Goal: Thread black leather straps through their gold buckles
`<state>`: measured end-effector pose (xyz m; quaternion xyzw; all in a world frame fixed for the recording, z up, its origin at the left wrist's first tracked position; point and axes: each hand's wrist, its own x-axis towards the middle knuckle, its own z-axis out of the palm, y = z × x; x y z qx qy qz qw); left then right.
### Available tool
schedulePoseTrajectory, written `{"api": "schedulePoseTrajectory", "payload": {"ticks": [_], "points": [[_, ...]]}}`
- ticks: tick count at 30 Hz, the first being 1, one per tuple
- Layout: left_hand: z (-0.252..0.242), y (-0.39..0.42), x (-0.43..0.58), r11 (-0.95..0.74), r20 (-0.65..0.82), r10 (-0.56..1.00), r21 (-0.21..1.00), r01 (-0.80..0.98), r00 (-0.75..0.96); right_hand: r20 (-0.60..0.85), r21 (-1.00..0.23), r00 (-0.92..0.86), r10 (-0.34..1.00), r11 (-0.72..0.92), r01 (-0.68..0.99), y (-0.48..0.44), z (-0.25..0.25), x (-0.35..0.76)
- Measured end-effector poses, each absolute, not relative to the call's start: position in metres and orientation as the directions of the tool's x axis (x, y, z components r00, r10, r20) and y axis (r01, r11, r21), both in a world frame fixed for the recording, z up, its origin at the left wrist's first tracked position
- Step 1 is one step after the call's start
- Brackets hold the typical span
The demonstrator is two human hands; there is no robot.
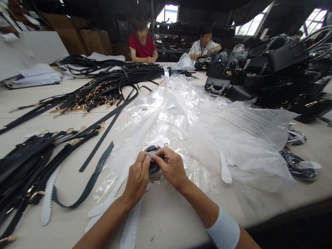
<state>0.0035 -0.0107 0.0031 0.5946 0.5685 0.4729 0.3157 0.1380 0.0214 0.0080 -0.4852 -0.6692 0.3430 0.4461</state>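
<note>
Between my two hands is a coiled black strap (154,169), partly hidden by my fingers. My left hand (139,173) closes on its left side, thumb on top. From the right, my right hand (171,165) pinches at a whitish strip near the coil's middle; the fingertips of both hands almost meet there. A small gold clasp (166,144) shows just above my right hand. Under and beyond the coil lie clear plastic bags (169,117). White serrated strips (129,230) lie on the table below my left forearm.
Black straps with gold clasps (95,94) lie in piles on the left. More coiled straps (299,166) rest at the right edge of the bags. Black handbags (280,65) are heaped at the back right. Two people (142,46) sit across the table (191,225).
</note>
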Motion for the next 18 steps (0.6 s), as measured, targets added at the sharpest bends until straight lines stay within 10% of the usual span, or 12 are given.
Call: {"api": "schedulePoseTrajectory", "payload": {"ticks": [18], "points": [[-0.010,0.002,0.000,-0.358,0.506,0.850,0.757,0.546,-0.144,0.072,-0.997,-0.176,0.982,0.077,0.022,0.031,-0.011,0.133]]}}
